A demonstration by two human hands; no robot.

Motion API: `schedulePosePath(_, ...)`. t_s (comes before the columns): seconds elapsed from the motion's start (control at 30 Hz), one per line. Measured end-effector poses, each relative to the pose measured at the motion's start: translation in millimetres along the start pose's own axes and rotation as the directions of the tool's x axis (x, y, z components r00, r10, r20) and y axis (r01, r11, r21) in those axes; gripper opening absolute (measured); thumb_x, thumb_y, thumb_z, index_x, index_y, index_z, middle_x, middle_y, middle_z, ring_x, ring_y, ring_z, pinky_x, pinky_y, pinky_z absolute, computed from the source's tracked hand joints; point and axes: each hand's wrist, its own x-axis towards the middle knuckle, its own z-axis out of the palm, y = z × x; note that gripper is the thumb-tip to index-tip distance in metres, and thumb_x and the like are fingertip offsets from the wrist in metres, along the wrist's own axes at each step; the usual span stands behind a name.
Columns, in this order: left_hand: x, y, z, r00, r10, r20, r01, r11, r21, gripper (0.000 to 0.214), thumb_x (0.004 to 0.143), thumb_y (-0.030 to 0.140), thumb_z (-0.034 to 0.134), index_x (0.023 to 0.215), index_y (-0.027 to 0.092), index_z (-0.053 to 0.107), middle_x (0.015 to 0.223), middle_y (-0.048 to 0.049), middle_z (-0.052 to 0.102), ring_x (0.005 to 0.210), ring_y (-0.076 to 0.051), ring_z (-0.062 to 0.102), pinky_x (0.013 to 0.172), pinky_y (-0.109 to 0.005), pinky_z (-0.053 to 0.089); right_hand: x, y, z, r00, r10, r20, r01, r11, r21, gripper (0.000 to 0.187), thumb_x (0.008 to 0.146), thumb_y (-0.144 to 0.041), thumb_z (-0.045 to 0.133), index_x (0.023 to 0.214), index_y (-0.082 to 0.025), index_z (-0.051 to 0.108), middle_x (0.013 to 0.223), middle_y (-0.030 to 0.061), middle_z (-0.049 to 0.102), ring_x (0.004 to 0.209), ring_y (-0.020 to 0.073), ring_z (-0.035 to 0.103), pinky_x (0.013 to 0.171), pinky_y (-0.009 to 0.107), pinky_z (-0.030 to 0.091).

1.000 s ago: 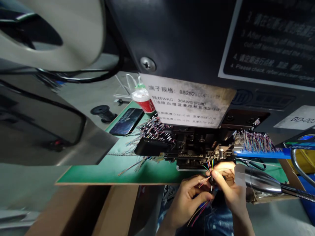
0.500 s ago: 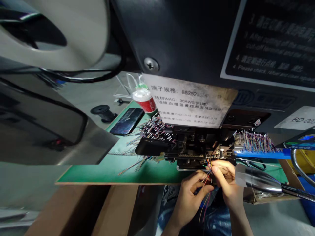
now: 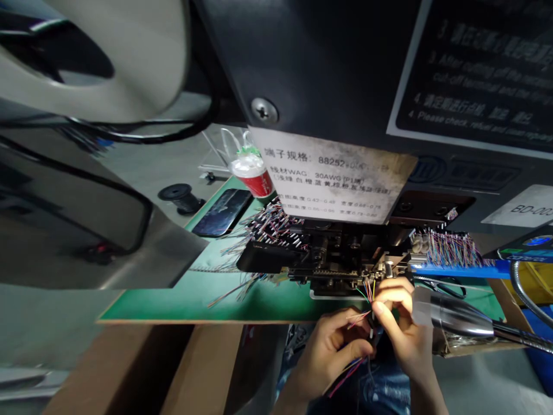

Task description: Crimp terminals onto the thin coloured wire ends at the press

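Note:
My left hand (image 3: 330, 351) and my right hand (image 3: 404, 323) both grip a bundle of thin multicoloured wires (image 3: 370, 294) just in front of a terminal crimping machine (image 3: 341, 259). The wire ends fan upward toward the machine's black and metal jaws. Loose tails (image 3: 345, 377) hang below my left hand. My right fingers pinch the bundle higher up, close to the machine. Some of the bundle is hidden inside my fingers.
A printed paper label (image 3: 332, 173) hangs on the dark machine housing. Bristling wire bunches stick out on both sides of the machine, over a green mat (image 3: 207, 304). A metal gooseneck lamp (image 3: 462, 314) sits right of my right hand; scissors (image 3: 444, 287) lie behind it.
The wire tails below my left hand have swung toward the left, and the upper wire ends fan out more. My hands have shifted only slightly.

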Motion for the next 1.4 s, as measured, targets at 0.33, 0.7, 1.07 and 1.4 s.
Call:
schedulePosePath(0.33,8,0,6.7,0.995,0.034,-0.094,-0.024,0.995,0.1,0.033,0.079,0.041,0.094,0.085,0.014,0.078,0.083,-0.0012,0.067,0.07,-0.012,0.065,0.066,-0.015,0.055,-2,3,9,0.962,0.267,-0.061,-0.253,0.951,0.177,0.011,0.097,-0.034,0.073,0.102,-0.027,0.08,0.091,0.0034,0.082,0.073,0.022,0.075,0.07,0.035,0.061)
schedulePosePath(0.7,7,1,6.7,0.984,0.141,-0.105,-0.115,0.968,0.224,0.01,0.086,0.025,0.082,0.086,0.015,0.079,0.086,-0.0042,0.07,0.077,-0.016,0.069,0.072,-0.018,0.061,1,12,8,0.97,0.235,-0.057,-0.227,0.966,0.12,0.014,0.097,-0.037,0.073,0.101,-0.027,0.082,0.092,0.0055,0.082,0.089,0.0263,0.076,0.08,0.039,0.062)
schedulePosePath(1.07,-1,9,3.3,0.991,0.102,-0.089,-0.077,0.965,0.251,0.021,0.086,0.036,0.084,0.083,0.015,0.078,0.084,-0.0046,0.067,0.076,-0.018,0.066,0.069,-0.022,0.06,1,6,3,0.996,0.04,-0.075,-0.046,0.995,-0.09,0.013,0.097,-0.027,0.07,0.099,-0.027,0.083,0.094,0.0045,0.076,0.078,0.0216,0.069,0.079,0.037,0.057)
schedulePosePath(1.4,1,4,0.1,0.997,0.061,-0.044,-0.054,0.987,0.15,0.025,0.086,0.039,0.087,0.086,0.015,0.078,0.085,-0.0024,0.065,0.073,-0.015,0.065,0.069,-0.019,0.058,-6,1,5,0.981,0.183,-0.066,-0.173,0.976,0.136,0.006,0.097,-0.029,0.075,0.098,-0.025,0.078,0.086,0.0027,0.08,0.081,0.0226,0.077,0.076,0.033,0.061)
